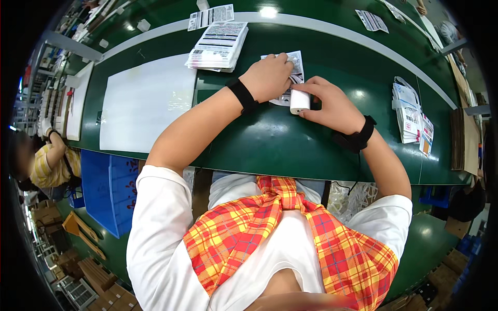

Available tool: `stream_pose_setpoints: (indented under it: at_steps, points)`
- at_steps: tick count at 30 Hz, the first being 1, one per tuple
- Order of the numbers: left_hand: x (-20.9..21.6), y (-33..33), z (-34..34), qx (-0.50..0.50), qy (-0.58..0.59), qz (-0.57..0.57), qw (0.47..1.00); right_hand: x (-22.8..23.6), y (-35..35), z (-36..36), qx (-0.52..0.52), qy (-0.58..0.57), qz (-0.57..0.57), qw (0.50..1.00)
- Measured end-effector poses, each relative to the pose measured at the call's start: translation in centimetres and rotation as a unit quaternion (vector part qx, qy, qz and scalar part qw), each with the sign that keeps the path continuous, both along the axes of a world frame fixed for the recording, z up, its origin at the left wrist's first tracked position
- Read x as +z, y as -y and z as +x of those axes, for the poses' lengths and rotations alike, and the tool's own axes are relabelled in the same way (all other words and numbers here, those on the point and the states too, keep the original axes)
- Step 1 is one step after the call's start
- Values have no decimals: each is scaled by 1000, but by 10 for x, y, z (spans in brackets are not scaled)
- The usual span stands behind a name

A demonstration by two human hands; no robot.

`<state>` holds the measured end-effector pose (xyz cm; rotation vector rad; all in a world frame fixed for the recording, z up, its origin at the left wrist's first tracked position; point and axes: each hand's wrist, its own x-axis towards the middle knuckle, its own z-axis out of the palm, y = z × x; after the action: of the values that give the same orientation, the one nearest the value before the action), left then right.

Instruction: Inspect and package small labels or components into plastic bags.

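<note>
A small white block like a power adapter (299,100), with port openings at its near end, is between the thumb and fingers of my right hand (334,103). Under and beyond it lies a printed card (296,58) on the green table (249,140). My left hand (267,78) has its fingers curled down onto this card, just left of the block; its fingertips are partly hidden. Black bands circle both my wrists. Behind my left hand stands a thick stack of printed cards (218,46).
A large white sheet (145,103) covers the table's left part. To the right lie printed packages (408,111) and brown cardboard (464,140). A grey rail (332,28) crosses the back. A blue bin (109,192) stands below the left edge, near another person (52,160).
</note>
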<state>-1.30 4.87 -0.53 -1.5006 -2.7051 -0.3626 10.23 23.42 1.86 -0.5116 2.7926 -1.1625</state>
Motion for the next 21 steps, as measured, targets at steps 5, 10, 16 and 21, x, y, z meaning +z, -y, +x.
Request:
stream_pose_setpoints:
  at_steps: [5,10,16,21]
  points:
    - [-25,9,-20,-96,-45,-33,994,11,19,-7,-63,72,-8,995]
    - [-25,10,-2,-41,-68,1,997,-7,29,-17,-154,-48,127,979]
    - [-14,5,15,24,-68,17,997,-25,15,-31,-159,-103,105,976]
    - [-3,2,18,49,-76,14,996,-15,9,-39,-154,46,14,987]
